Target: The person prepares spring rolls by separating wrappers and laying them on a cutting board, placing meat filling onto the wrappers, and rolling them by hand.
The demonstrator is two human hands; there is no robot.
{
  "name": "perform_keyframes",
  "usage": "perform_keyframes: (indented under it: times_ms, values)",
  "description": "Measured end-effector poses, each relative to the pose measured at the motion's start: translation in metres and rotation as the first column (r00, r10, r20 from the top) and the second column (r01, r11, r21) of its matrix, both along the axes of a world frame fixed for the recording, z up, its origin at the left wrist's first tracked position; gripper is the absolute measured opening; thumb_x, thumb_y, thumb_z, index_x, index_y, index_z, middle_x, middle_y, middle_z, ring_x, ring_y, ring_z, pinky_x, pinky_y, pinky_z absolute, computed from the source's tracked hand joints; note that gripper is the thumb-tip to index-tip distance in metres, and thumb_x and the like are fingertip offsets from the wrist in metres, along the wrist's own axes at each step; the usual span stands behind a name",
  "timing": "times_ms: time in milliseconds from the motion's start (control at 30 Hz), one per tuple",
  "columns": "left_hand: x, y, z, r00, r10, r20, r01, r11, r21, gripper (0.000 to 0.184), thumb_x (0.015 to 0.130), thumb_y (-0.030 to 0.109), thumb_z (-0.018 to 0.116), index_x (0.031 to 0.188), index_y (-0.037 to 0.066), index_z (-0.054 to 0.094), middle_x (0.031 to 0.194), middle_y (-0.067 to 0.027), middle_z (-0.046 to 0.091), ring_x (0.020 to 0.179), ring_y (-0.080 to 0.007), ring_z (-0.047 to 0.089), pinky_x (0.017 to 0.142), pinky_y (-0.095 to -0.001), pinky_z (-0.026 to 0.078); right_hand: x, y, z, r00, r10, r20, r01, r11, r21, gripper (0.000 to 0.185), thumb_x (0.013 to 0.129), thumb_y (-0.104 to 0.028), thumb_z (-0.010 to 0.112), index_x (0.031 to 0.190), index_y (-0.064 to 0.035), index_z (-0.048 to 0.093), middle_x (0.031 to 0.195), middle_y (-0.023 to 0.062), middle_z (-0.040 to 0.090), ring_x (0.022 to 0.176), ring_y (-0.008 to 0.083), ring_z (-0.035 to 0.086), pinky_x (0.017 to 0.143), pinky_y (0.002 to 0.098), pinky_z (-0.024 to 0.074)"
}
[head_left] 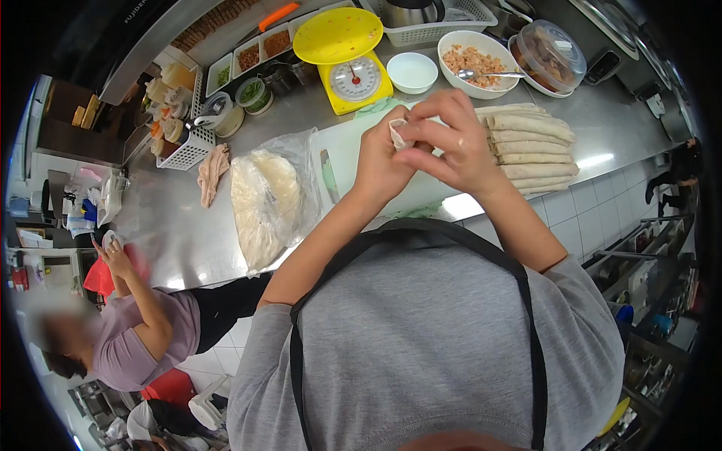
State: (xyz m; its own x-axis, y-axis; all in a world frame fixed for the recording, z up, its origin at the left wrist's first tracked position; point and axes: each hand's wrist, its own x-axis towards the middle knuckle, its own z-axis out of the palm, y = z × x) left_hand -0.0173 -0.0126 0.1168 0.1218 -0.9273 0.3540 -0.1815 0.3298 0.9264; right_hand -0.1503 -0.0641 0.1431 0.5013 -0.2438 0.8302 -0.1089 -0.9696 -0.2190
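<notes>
My left hand (383,161) is closed around a small piece of white dough (398,134), only part of which shows above its fingers. Curled over from the other side, my right hand (455,143) has its index fingertip against the dough and its thumb just below; a white speck sticks to one finger. Both hands are over a pale cutting board (344,150). Right of them lie several long white dough rolls (530,143) side by side. To the left sits a large mass of dough (265,199) under clear plastic.
Behind the board stand a yellow scale (355,79), a small white bowl (412,73), a bowl of pinkish chopped filling (481,60) with a spoon (492,74), and a lidded container (549,56). A crumpled cloth (213,175) lies left. Another person (143,323) works at the counter's left end.
</notes>
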Motion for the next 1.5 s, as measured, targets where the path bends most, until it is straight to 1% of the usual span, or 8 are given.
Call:
perform_keyframes:
  times_ms: [100, 200, 500, 633, 833, 1000, 1333, 1500]
  values:
    - [-0.004, 0.001, 0.007, 0.996, 0.089, 0.023, -0.089, 0.996, 0.0, 0.014, 0.075, 0.003, 0.063, 0.085, 0.003, 0.053, 0.076, -0.0066, 0.062, 0.071, -0.0133, 0.06, 0.063, -0.0267, 0.047, 0.004, 0.01, 0.021, 0.998, 0.066, 0.005, -0.062, 0.909, 0.413, 0.021, 0.075, -0.024, 0.072, 0.089, -0.0089, 0.065, 0.088, 0.0063, 0.056, 0.075, 0.0226, 0.054, 0.066, 0.0325, 0.0433]
    - [-0.002, -0.001, 0.005, 0.995, 0.081, 0.056, -0.079, 0.996, -0.046, 0.015, 0.074, 0.003, 0.064, 0.085, 0.002, 0.054, 0.077, -0.008, 0.063, 0.073, -0.0161, 0.062, 0.063, -0.0277, 0.047, 0.001, 0.014, 0.04, 0.99, 0.077, -0.12, -0.001, 0.842, 0.539, 0.017, 0.075, -0.012, 0.072, 0.088, -0.0033, 0.066, 0.085, 0.006, 0.056, 0.071, 0.015, 0.056, 0.065, 0.0252, 0.047]
    - [0.007, -0.002, 0.008, 0.999, 0.031, 0.032, -0.033, 0.999, 0.036, 0.018, 0.074, -0.002, 0.066, 0.079, 0.006, 0.05, 0.075, 0.0025, 0.056, 0.075, -0.0063, 0.05, 0.068, -0.0214, 0.042, -0.003, 0.007, 0.002, 0.997, 0.053, 0.048, -0.064, 0.961, 0.27, 0.013, 0.077, -0.005, 0.067, 0.089, -0.0059, 0.066, 0.086, 0.0064, 0.061, 0.077, 0.0201, 0.062, 0.065, 0.0311, 0.0492]
    - [0.005, -0.006, 0.002, 0.999, 0.031, 0.014, -0.031, 0.999, -0.014, 0.018, 0.073, 0.004, 0.067, 0.078, 0.004, 0.05, 0.069, -0.002, 0.055, 0.068, -0.0078, 0.051, 0.062, -0.0234, 0.043, -0.006, 0.002, -0.001, 0.994, 0.079, 0.075, -0.101, 0.926, 0.363, 0.014, 0.075, -0.004, 0.068, 0.089, -0.0067, 0.068, 0.085, 0.0066, 0.062, 0.078, 0.0204, 0.062, 0.067, 0.0306, 0.05]
    - [0.005, -0.005, 0.009, 0.999, 0.023, -0.035, -0.022, 0.999, 0.035, 0.016, 0.071, 0.001, 0.064, 0.078, 0.005, 0.05, 0.069, -0.0008, 0.054, 0.068, -0.0081, 0.049, 0.061, -0.0231, 0.042, -0.007, 0.005, 0.005, 0.995, 0.092, -0.024, -0.08, 0.946, 0.316, 0.016, 0.076, -0.011, 0.069, 0.091, -0.0088, 0.068, 0.1, 0.0062, 0.062, 0.091, 0.021, 0.06, 0.07, 0.0309, 0.0485]
    - [0.007, -0.004, 0.012, 0.999, 0.028, 0.019, -0.031, 0.991, 0.132, 0.014, 0.072, 0.001, 0.062, 0.077, 0.004, 0.049, 0.068, -0.001, 0.053, 0.066, -0.0094, 0.049, 0.061, -0.025, 0.042, -0.009, 0.009, 0.019, 0.971, -0.09, -0.22, 0.106, 0.993, 0.059, 0.018, 0.078, -0.025, 0.068, 0.089, -0.0112, 0.069, 0.125, 0.0032, 0.055, 0.12, 0.0262, 0.044, 0.097, 0.0416, 0.0351]
    - [0.005, -0.009, 0.007, 1.0, 0.014, 0.011, -0.013, 1.0, -0.024, 0.016, 0.072, 0.002, 0.066, 0.073, 0.004, 0.049, 0.067, -0.0015, 0.054, 0.066, -0.0078, 0.05, 0.062, -0.0245, 0.043, -0.006, -0.017, 0.029, 0.959, 0.081, -0.273, -0.038, 0.986, 0.16, 0.017, 0.082, -0.028, 0.063, 0.084, -0.013, 0.07, 0.131, 0.0011, 0.053, 0.129, 0.0289, 0.038, 0.105, 0.0465, 0.0268]
    - [0.012, -0.004, 0.012, 0.998, -0.059, -0.037, 0.063, 0.99, 0.123, 0.012, 0.073, 0.001, 0.067, 0.077, 0.005, 0.056, 0.073, 0.0025, 0.057, 0.073, -0.0049, 0.052, 0.065, -0.0227, 0.044, -0.009, -0.015, 0.025, 0.949, 0.056, -0.311, -0.026, 0.995, 0.099, 0.019, 0.083, -0.031, 0.062, 0.085, -0.0136, 0.07, 0.13, 0.0, 0.053, 0.13, 0.0287, 0.036, 0.107, 0.0531, 0.021]
